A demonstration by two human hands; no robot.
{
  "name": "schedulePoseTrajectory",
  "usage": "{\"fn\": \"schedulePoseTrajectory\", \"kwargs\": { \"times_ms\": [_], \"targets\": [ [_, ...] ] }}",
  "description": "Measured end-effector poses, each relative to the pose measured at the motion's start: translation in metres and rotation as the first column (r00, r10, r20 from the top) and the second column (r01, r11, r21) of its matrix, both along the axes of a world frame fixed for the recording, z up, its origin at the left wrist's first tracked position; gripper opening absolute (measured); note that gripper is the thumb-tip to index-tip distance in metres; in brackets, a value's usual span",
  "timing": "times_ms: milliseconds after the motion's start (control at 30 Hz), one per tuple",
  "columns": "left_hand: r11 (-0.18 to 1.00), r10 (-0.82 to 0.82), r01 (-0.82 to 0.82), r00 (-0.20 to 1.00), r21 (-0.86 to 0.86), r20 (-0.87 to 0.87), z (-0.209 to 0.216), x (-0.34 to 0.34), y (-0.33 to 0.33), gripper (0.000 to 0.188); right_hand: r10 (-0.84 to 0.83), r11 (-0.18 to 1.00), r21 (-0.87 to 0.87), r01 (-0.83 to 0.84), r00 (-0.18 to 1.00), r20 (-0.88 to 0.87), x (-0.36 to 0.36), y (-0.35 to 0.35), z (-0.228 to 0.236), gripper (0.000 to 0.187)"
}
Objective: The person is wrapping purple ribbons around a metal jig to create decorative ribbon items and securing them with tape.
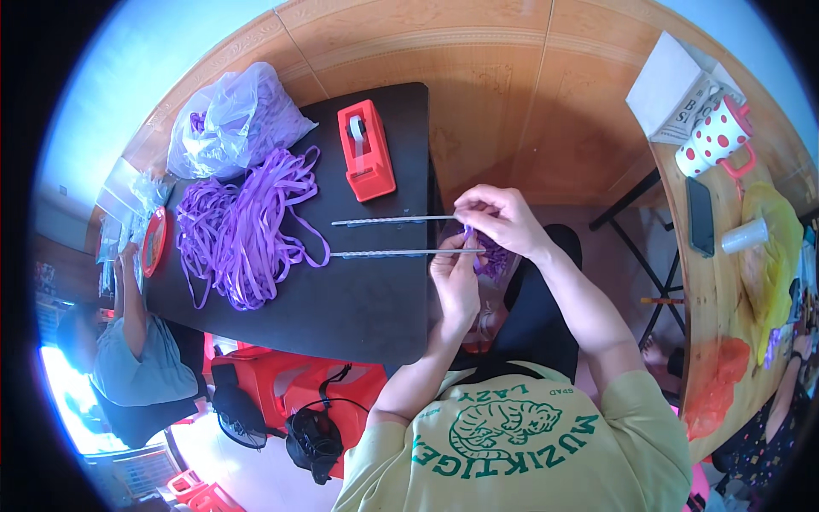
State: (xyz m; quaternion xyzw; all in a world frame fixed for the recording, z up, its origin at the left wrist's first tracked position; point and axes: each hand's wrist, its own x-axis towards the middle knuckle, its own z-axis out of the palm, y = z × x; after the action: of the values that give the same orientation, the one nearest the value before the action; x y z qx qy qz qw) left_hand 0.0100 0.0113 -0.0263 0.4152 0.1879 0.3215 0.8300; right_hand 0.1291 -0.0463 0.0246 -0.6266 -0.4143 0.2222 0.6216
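Note:
Two thin metal rods (380,221) lie side by side on the black table and stick out past its right edge, with twisted-looking left ends. At their free ends my left hand (456,277) is closed in a pinch by the nearer rod (384,253), on a bit of purple ribbon. My right hand (503,218) curls over the far rod's end, its fingers pinching the same purple ribbon (470,230). Fingers hide much of the ribbon and the rod tips. More purple ribbon (495,266) hangs below my hands, near my lap.
On the black table (341,316) lie a heap of purple ribbons (256,230), a stuffed plastic bag (235,124) and a red tape dispenser (367,152). Another person (141,358) sits at the left. A wooden table (674,282) at right bears a dotted tumbler (712,141) and a phone (700,218).

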Motion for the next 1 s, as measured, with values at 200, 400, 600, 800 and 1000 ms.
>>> {"fn": "schedulePoseTrajectory", "kwargs": {
  "times_ms": [200, 400, 600, 800, 1000],
  "targets": [
    [1.000, -0.023, 0.023, 0.998, 0.010, -0.060, 0.006, -0.003, 0.000, 0.012, 0.047, 0.998, -0.044, -0.054, 0.989, -0.139, 0.002, 0.005, -0.003, 0.003],
    [0.998, -0.067, 0.068, 0.996, 0.009, -0.065, 0.014, -0.003, -0.001, 0.012, 0.040, 0.999, 0.026, -0.036, 0.983, -0.178, 0.002, 0.002, -0.001, 0.003],
    [0.995, -0.089, 0.093, 0.993, 0.046, -0.078, 0.011, -0.006, -0.001, 0.011, 0.052, 0.999, -0.001, -0.053, 0.975, -0.214, 0.004, 0.003, -0.001, 0.004],
    [0.975, -0.179, 0.201, 0.964, 0.093, -0.199, 0.011, -0.021, -0.003, 0.011, 0.072, 0.997, 0.029, -0.066, 0.955, -0.289, 0.004, 0.001, -0.006, 0.005],
    [0.955, -0.295, 0.288, 0.926, -0.064, -0.235, 0.017, -0.045, -0.008, 0.015, -0.094, 0.991, 0.059, 0.119, 0.942, -0.322, -0.009, -0.012, -0.013, 0.009]
  ]
}}
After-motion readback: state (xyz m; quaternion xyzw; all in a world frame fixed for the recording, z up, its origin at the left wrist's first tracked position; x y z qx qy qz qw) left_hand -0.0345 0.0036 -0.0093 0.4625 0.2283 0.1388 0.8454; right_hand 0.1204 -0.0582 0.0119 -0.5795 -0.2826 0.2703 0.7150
